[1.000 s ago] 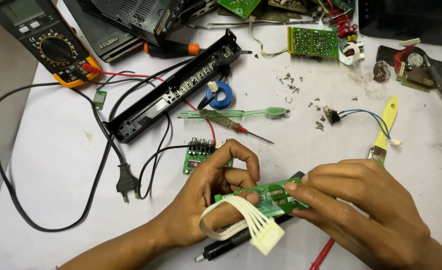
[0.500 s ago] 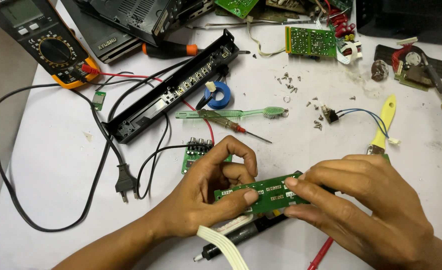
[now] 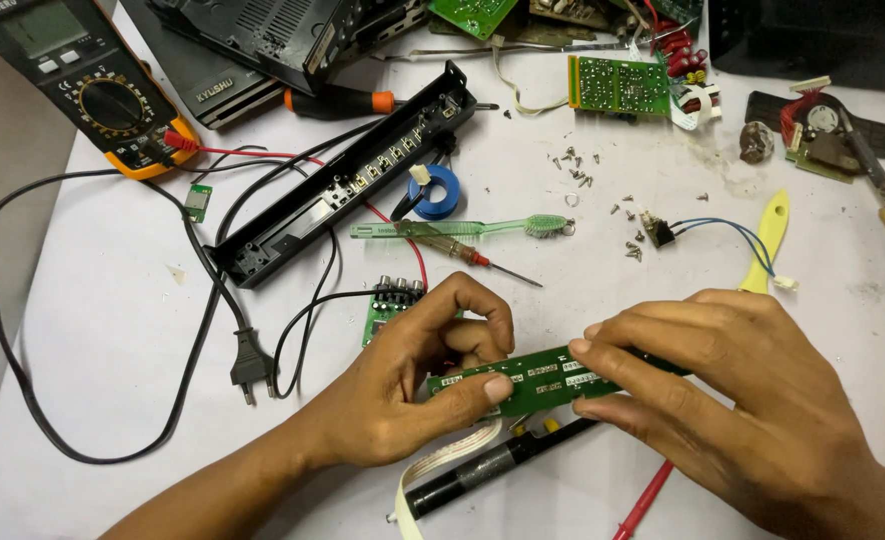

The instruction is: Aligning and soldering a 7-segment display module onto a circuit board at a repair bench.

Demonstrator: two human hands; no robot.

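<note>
Both hands are on a long narrow green circuit board [image 3: 537, 380], held level just above the white table [image 3: 92, 400] near the bottom middle of the view. The left hand [image 3: 412, 385] pinches its left end, thumb pressed on the front edge and the other fingers curled over the back, so it's closed around the board. The right hand [image 3: 732, 400] grips the right end the same way, fingers bent over the top and thumb underneath (the board's far right end is hidden under those fingers). A flat white ribbon cable [image 3: 432, 470] curls out below the board, next to a black cylindrical tool [image 3: 492, 468] lying on the table right under the hands. Just behind the left hand sits a small green board with round jacks [image 3: 387, 305]. Farther back there's a long black plastic front panel [image 3: 347, 185], a blue tape roll [image 3: 434, 192], a translucent green toothbrush [image 3: 472, 229], a yellow multimeter [image 3: 87, 85] up in the left corner, and loose screws [image 3: 602, 195] scattered around.
</note>
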